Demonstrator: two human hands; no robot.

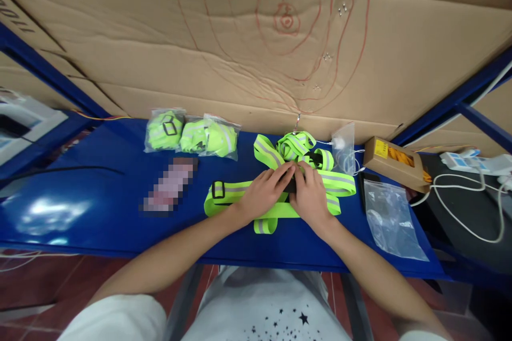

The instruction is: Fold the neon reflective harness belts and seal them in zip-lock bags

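Neon yellow-green straps (340,184) with grey reflective stripes lie loosely looped on the blue table. A black slider buckle (218,189) shows at their left end. My left hand (266,189) and my right hand (311,192) meet over the middle of the straps, fingertips close together at a small black part (292,185). The fingers of both hands are bent inward around this part, which they partly cover. Just behind the fingertips, more strap is bunched in a heap (296,145).
Clear bags of folded straps (165,130) stand at the back left, near a pixelated object (170,186). An empty plastic bag (392,218), an open cardboard box (394,164) and white cables (460,184) are on the right. Cardboard (160,53) rises behind the blue table (96,192).
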